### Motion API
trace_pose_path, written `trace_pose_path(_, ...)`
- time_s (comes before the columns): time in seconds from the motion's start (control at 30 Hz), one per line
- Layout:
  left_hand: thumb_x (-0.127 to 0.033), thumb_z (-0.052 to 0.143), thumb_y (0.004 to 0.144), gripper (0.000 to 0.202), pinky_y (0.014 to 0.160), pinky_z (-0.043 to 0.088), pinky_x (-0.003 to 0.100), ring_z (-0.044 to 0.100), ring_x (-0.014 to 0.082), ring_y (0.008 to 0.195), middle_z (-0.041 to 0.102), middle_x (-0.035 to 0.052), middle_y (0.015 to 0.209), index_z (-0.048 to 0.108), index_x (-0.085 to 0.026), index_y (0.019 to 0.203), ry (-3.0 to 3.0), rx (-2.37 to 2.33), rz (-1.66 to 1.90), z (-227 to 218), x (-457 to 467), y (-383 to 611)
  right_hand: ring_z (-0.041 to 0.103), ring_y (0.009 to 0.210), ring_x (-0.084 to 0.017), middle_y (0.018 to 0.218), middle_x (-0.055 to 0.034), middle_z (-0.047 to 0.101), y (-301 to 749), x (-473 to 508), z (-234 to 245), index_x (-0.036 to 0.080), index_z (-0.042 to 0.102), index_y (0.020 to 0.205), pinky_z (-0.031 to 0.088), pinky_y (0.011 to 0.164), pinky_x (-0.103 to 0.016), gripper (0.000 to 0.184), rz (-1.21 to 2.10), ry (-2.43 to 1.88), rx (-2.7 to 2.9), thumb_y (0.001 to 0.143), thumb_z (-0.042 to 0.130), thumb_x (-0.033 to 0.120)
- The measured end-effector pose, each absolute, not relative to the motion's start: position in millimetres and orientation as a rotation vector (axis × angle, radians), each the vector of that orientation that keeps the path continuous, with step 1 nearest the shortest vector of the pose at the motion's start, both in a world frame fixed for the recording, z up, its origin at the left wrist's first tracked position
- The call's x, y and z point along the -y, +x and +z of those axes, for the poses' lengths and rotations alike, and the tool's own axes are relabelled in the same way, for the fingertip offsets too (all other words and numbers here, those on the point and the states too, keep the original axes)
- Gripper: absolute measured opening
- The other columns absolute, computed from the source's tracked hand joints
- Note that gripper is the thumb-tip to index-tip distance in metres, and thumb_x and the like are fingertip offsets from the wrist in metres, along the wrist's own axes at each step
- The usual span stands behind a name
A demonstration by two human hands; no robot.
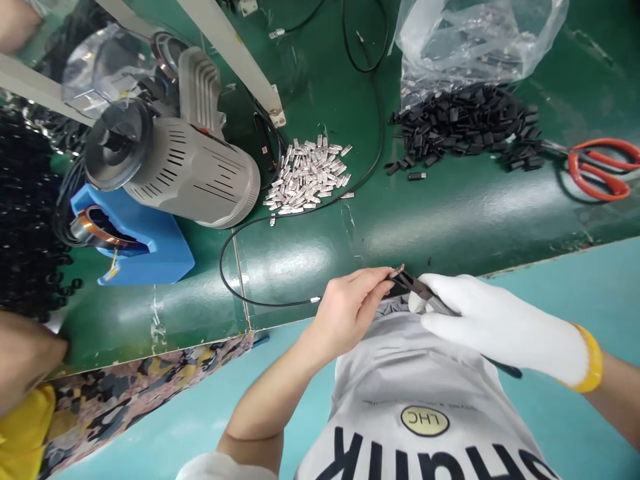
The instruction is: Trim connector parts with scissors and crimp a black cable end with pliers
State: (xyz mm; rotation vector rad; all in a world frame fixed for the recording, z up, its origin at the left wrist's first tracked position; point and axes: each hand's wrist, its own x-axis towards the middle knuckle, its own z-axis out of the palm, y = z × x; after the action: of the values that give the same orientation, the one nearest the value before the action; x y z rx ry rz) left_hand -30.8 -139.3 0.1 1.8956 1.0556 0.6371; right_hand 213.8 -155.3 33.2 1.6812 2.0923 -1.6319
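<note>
My bare left hand (350, 308) is closed in a pinch at the near edge of the green table (450, 220), its fingertips gripping the end of a thin black cable (260, 303) that loops across the table. My right hand (493, 320), in a white glove with a yellow cuff, is closed around a dark slim tool (420, 288) whose tip meets the cable end at my left fingertips. A heap of small silver metal pieces (310, 177) and a pile of small black plastic shells (465, 127) lie farther back.
A grey motor-like machine (190, 167) stands at the left over a blue foam block (145, 247). Red-handled scissors (600, 167) lie at the right, a clear plastic bag (475, 33) behind the black pile. Black rings (25, 220) heap at the far left; another person's arm (25, 360) shows there.
</note>
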Motion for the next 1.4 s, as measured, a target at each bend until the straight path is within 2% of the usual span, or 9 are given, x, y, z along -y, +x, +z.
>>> trace_pose_path(0.1,-0.031,0.052,0.106,0.026,0.065,0.047,0.024,0.06,0.0107,0.067,0.072,0.0016,0.078,0.072,-0.017,0.097,1.751,-1.113,0.485,11,135,-25,0.055,0.066,-0.015,0.077,0.0016,0.067,215,154,34,0.025,0.061,0.097,0.033,0.063,-0.026,0.014,-1.602,1.743,-2.099,0.092,0.053,0.035)
trace_pose_path(0.2,-0.037,0.052,0.106,0.038,0.062,0.04,0.023,0.051,0.009,0.062,0.065,-0.0005,0.069,0.067,-0.016,0.079,1.548,-1.122,0.42,20,131,-19,0.057,0.065,-0.015,0.08,0.0008,0.069,216,156,36,0.025,0.06,0.097,0.034,0.061,-0.026,0.015,-1.491,1.804,-2.067,0.093,0.053,0.039)
trace_pose_path(0.27,-0.04,0.053,0.105,0.037,0.062,0.04,0.023,0.05,0.0091,0.061,0.062,-0.0012,0.064,0.069,-0.016,0.083,1.37,-1.115,0.427,22,128,-18,0.058,0.064,-0.015,0.083,0.0004,0.069,218,158,39,0.026,0.057,0.097,0.033,0.059,-0.026,0.018,-1.373,1.851,-2.042,0.093,0.053,0.042)
trace_pose_path(0.37,-0.044,0.057,0.103,0.034,0.057,0.036,0.023,0.044,0.0082,0.054,0.054,-0.0041,0.056,0.074,-0.015,0.102,1.126,-1.089,0.479,21,125,-20,0.057,0.063,-0.016,0.081,0.0005,0.067,222,162,40,0.026,0.053,0.099,0.031,0.057,-0.026,0.021,-1.122,1.922,-2.053,0.094,0.052,0.046)
trace_pose_path(0.47,-0.044,0.057,0.101,0.037,0.052,0.031,0.024,0.039,0.0081,0.051,0.051,-0.0038,0.057,0.076,-0.014,0.109,1.019,-1.062,0.511,18,123,-24,0.049,0.058,-0.015,0.072,0.0008,0.061,222,164,36,0.025,0.051,0.093,0.026,0.057,-0.027,0.017,-0.853,1.889,-2.19,0.092,0.054,0.042)
trace_pose_path(0.6,-0.044,0.058,0.1,0.035,0.051,0.026,0.024,0.038,0.0083,0.053,0.051,-0.0027,0.059,0.075,-0.014,0.106,0.92,-1.001,0.512,15,124,-26,0.048,0.062,-0.017,0.075,-0.0016,0.061,217,163,24,0.023,0.054,0.092,0.022,0.062,-0.03,0.012,-0.631,1.741,-2.418,0.089,0.054,0.035)
trace_pose_path(0.83,-0.045,0.061,0.097,0.032,0.052,0.026,0.024,0.038,0.0084,0.053,0.052,-0.0021,0.059,0.071,-0.015,0.094,0.815,-0.958,0.518,14,126,-26,0.046,0.065,-0.019,0.074,-0.003,0.058,208,156,19,0.023,0.053,0.088,0.019,0.065,-0.032,0.014,-0.498,1.679,-2.501,0.092,0.05,0.036)
trace_pose_path(1.1,-0.042,0.059,0.099,0.031,0.052,0.025,0.024,0.036,0.0075,0.051,0.051,-0.0025,0.057,0.069,-0.015,0.089,0.803,-0.905,0.543,13,129,-29,0.041,0.062,-0.019,0.072,-0.0025,0.055,201,152,25,0.024,0.045,0.083,0.016,0.063,-0.032,0.013,-0.401,1.68,-2.539,0.09,0.05,0.033)
trace_pose_path(1.4,-0.043,0.059,0.098,0.031,0.051,0.023,0.025,0.035,0.0077,0.05,0.051,-0.0024,0.056,0.068,-0.016,0.087,0.806,-0.921,0.53,13,131,-30,0.038,0.061,-0.018,0.07,-0.0024,0.054,200,148,32,0.024,0.046,0.082,0.019,0.062,-0.03,0.014,-0.382,1.713,-2.568,0.089,0.053,0.034)
